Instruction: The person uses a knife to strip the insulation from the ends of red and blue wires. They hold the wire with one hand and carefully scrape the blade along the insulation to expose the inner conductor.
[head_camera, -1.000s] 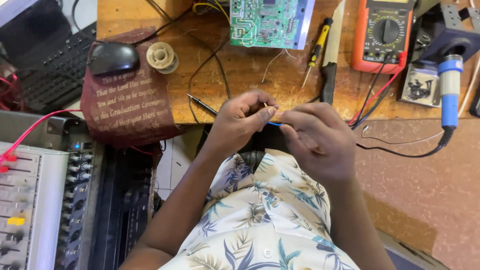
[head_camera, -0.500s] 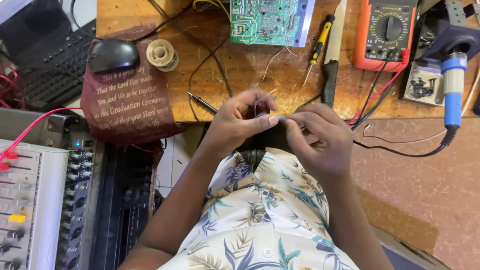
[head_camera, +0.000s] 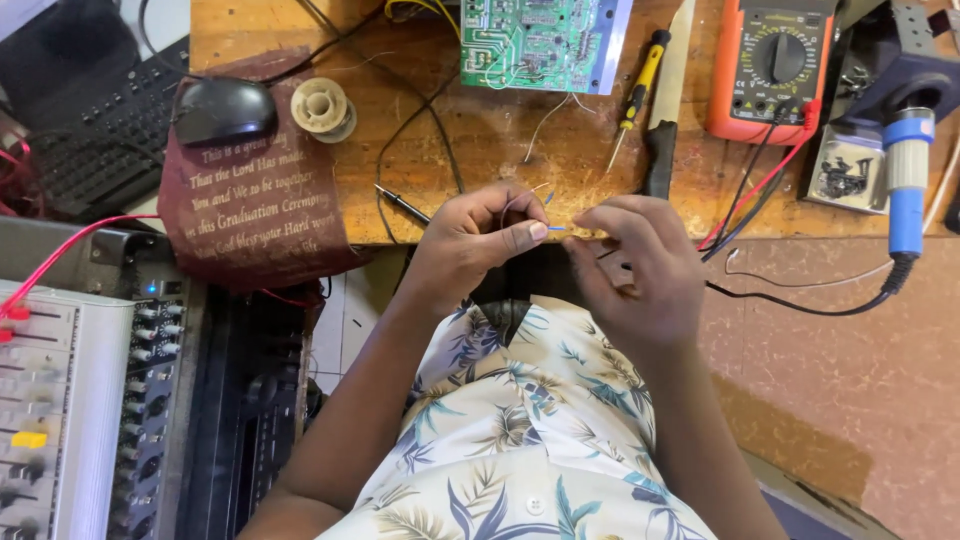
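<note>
My left hand (head_camera: 470, 245) and my right hand (head_camera: 635, 265) meet at the front edge of the wooden bench (head_camera: 490, 140). The left thumb and fingers pinch a thin blue wire (head_camera: 553, 228), and a fine pale strand loops up from that hand. The right fingertips are curled just right of the wire's end, close to it or touching it; I cannot tell which. A green circuit board (head_camera: 535, 42) lies at the back of the bench, beyond both hands.
An orange multimeter (head_camera: 770, 65) with red and black leads sits back right, beside a blue-handled soldering iron (head_camera: 905, 180). A yellow screwdriver (head_camera: 632, 95), a solder spool (head_camera: 322, 108), a black mouse (head_camera: 225, 110) on a maroon cloth and a keyboard (head_camera: 95, 150) lie around. An audio mixer (head_camera: 60, 420) stands left.
The hands have drawn slightly apart. The blue wire stayed pinched in the left hand, while the right fingers slid off to its right end.
</note>
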